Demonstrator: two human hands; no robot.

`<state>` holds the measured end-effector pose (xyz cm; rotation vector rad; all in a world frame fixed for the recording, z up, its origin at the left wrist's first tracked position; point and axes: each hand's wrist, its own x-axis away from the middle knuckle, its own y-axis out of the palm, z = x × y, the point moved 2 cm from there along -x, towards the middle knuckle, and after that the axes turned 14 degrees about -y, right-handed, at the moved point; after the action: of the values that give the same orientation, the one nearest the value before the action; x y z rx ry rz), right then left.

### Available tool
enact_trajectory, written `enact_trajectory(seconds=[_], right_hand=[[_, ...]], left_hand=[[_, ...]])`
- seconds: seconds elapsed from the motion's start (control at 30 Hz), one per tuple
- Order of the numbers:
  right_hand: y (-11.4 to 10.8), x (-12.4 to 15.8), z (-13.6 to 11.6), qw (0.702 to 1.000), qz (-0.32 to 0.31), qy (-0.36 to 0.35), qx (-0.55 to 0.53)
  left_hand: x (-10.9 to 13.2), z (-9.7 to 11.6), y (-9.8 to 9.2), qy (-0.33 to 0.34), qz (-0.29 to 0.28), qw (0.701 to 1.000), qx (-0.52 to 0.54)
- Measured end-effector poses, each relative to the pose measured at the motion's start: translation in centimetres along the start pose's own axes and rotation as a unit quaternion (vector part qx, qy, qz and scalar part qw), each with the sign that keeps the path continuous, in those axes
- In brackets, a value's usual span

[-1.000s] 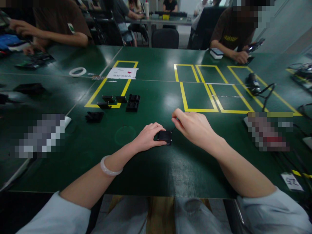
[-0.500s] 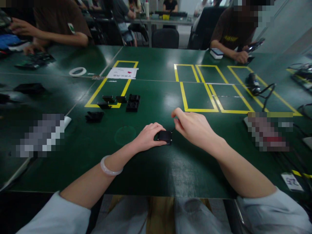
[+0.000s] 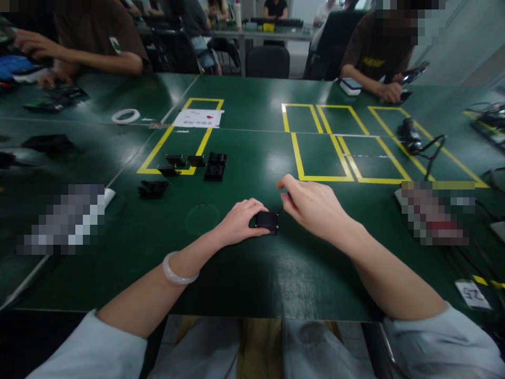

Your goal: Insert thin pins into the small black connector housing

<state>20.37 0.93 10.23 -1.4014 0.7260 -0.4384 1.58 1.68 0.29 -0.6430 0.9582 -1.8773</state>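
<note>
My left hand (image 3: 244, 223) holds a small black box (image 3: 267, 222) against the green tabletop, thumb along its near edge and fingers along its far left side. Small shiny spots, perhaps screws, show at the box's sides. To the right, my right hand (image 3: 305, 202) is closed with bent fingers around a thin dark rod (image 3: 280, 211). The rod's end reaches the box's right side. Most of the rod is hidden by the fingers, so its exact kind does not show.
Several black parts (image 3: 175, 159) and black blocks (image 3: 215, 167) stand at the left, near yellow tape. Another black part (image 3: 152, 189) lies closer. Farther back are a paper sheet (image 3: 198, 118), a white ring (image 3: 125, 116) and a black cabled device (image 3: 410, 136). Co-workers sit opposite.
</note>
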Motion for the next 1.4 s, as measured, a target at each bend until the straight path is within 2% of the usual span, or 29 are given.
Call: enact_trajectory(seconds=[0.17,0.37,0.6,0.8,1.07,1.4], right_hand=[[0.11,-0.01,0.13,0.999,-0.022,0.013,0.02],[-0.1,0.12,-0.02,1.0,0.003,-0.001,0.004],[0.28,0.0,0.2,1.0,-0.018,0.014,0.022],[0.32,0.08,0.01,1.0,0.018,0.007,0.002],[0.0,-0.03,0.14,0.998,-0.038,0.024,0.042],[-0.06,0.02,0.14,0.999,-0.03,0.019,0.019]], left_hand=[[0.01,0.16,-0.12,-0.003,-0.003,1.0,0.003],[-0.01,0.0,-0.03,-0.004,-0.004,1.0,-0.001],[0.05,0.06,-0.08,-0.005,-0.006,1.0,-0.003],[0.01,-0.01,-0.03,-0.002,-0.006,1.0,0.002],[0.03,-0.07,0.01,-0.005,-0.004,1.0,0.003],[0.01,0.01,-0.09,-0.006,-0.006,1.0,-0.001]])
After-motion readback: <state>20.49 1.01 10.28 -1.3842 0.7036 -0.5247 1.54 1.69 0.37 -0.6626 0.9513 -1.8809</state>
